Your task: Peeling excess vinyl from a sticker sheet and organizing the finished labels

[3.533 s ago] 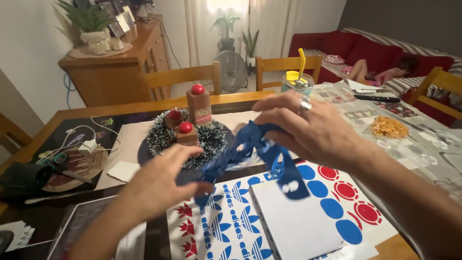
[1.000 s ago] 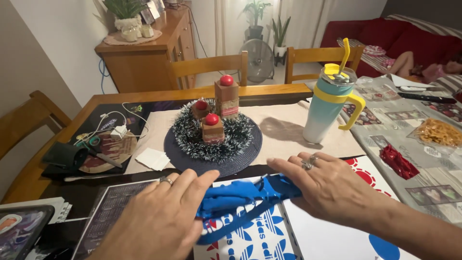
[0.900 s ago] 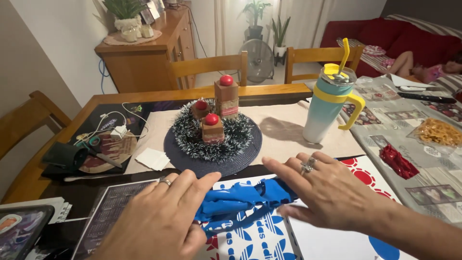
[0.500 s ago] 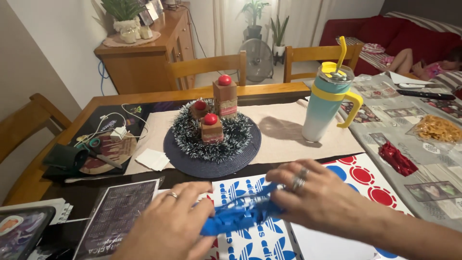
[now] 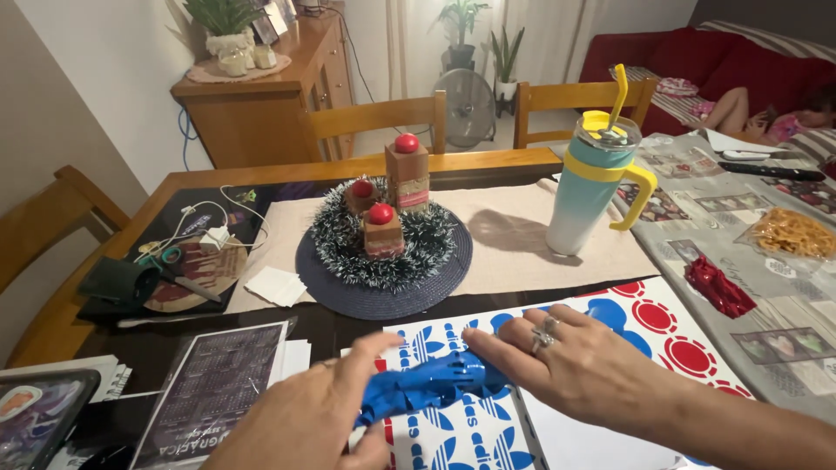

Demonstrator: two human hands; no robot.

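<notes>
Right now the wooden dining table carries everything, so I take the round dark placemat with its tinsel wreath and three small red-topped block candles as my landmark. Nearer to me than the placemat lies the printed sheet with red and blue dots and a white-and-blue leaf pattern; it reaches off to the placemat's right. Further right of the placemat stands the tall pale-blue tumbler with yellow lid, handle and straw.

On that sheet, straight below the placemat, lies the crumpled blue shiny strip. Half a second ago I had it raised and pinched between both hands; now it is pressed low against the sheet and bunched shorter, so the gathering looks nearly flattened into place.

My right hand, ring on one finger, lies flat with fingers spread narrow, fingertips pressing the strip's right end. My left hand is blurred with movement, fingers half curled over the strip's left end; whether it truly grips or only pushes I cannot tell.
</notes>
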